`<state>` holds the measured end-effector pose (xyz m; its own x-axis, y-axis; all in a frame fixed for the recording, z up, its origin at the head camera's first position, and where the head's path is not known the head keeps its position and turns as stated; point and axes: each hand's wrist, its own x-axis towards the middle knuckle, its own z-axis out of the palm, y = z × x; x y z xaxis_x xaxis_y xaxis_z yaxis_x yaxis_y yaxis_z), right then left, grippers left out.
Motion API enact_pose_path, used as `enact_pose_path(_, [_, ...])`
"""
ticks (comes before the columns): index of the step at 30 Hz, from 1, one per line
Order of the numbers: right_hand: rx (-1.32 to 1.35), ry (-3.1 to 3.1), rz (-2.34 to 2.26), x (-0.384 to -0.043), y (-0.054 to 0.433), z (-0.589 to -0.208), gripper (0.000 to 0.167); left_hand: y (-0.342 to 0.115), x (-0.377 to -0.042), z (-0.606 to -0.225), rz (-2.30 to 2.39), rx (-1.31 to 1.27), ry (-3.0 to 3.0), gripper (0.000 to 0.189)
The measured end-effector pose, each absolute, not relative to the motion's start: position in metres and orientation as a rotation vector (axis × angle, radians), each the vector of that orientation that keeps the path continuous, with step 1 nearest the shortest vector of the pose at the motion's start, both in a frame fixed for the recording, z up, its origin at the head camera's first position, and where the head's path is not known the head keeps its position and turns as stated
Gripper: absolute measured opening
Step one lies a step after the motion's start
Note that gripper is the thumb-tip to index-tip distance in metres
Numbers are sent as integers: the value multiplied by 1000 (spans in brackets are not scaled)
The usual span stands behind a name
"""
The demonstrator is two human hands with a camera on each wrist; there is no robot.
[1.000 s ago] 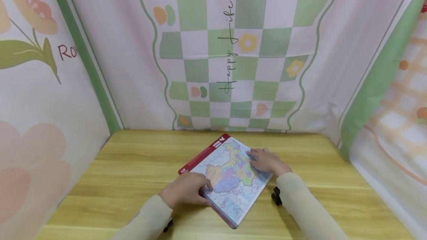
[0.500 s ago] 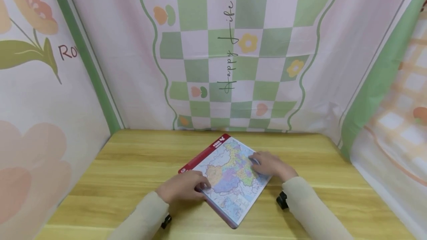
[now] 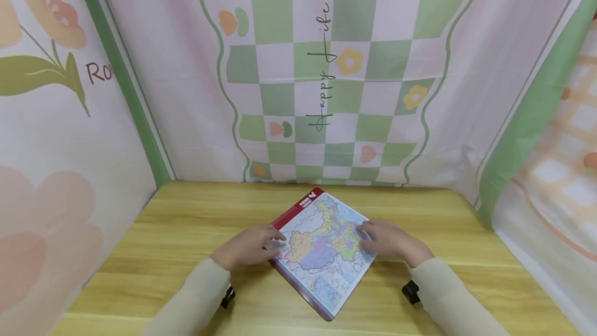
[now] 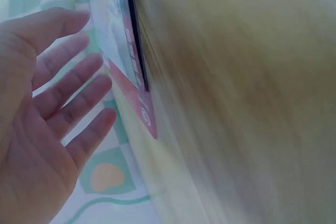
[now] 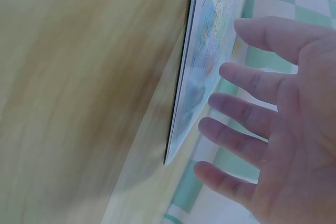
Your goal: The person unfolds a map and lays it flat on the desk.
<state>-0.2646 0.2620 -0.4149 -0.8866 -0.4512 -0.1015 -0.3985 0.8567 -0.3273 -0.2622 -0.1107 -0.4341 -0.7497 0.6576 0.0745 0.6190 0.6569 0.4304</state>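
A flat rectangular map board (image 3: 322, 253) with a coloured map and a dark red strip along one edge lies turned at an angle on the wooden table (image 3: 196, 217). My left hand (image 3: 249, 245) hovers at its left corner, fingers spread and loosely bent. In the left wrist view, the palm and fingers hold nothing, and the red strip (image 4: 134, 100) shows beyond the fingertips. On the other side, my right hand (image 3: 392, 242) is over the board's right corner with relaxed, parted fingers. The right wrist view shows the board's thin edge (image 5: 181, 77) beside those fingers.
A fabric backdrop (image 3: 308, 92) with green and white checks hangs behind the table's far edge. Printed curtains stand to the left (image 3: 56, 144) and right (image 3: 559, 170). Small black wrist devices (image 3: 411, 292) sit below both sleeves.
Both hands have drawn outward, the left up and left off the board's edge, the right toward the right. The board stays in nearly the same place.
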Motion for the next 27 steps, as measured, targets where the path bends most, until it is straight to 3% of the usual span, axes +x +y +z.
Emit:
enact_pose_path(11, [-611,2834,-430,-244,270,-411,54,-120,-278,-450,613,976,2865,49])
enact_pose_path(27, [-623,2785,-386,-231,276,-408,53,-125,-281,-451,590,865,2813,54])
